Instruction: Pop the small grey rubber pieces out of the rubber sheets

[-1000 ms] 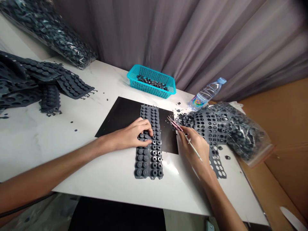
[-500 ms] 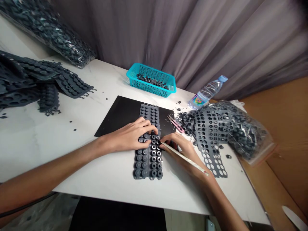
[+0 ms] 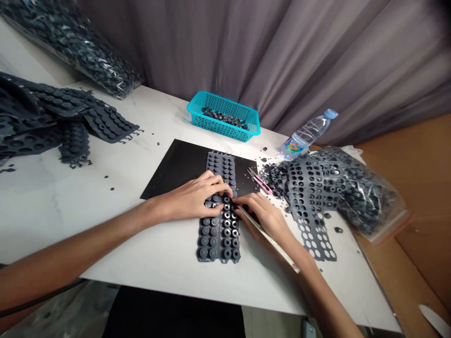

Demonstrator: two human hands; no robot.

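A pale worktop (image 3: 169,256) carries everything here. At its far left sit a large clear bag (image 3: 81,51) of dark parts and a heap of dark strips (image 3: 109,119); at its right, a 2nd clear bag (image 3: 369,202) of dark parts stands beside a perforated sheet (image 3: 305,180) full of round openings.

A black board (image 3: 172,166) lies mid-worktop. The studded strip (image 3: 219,239) lies partly over it, its near end beyond the board's edge on the bare worktop. The left hand (image 3: 197,197) rests across the strip, its thumb and index finger spread apart and not closed around anything. The right hand (image 3: 266,216) has its fingers pinched around a slim pale stick (image 3: 273,243), with the fingertips at the strip's right edge.

Progress looks partial. On the near half, the right 2 columns show open, ring-like centres, while the left 2 columns have solid-looking tops, as do the studs at the far end; those seem left to do. Studs under the left hand are hidden.

The teal basket (image 3: 225,130) behind the board holds some dark pieces, well short of full. A water bottle (image 3: 308,134) leans to its right. Pink snips (image 3: 260,181) lie unheld at the board's right edge, beside a pile of small dark bits (image 3: 276,178).
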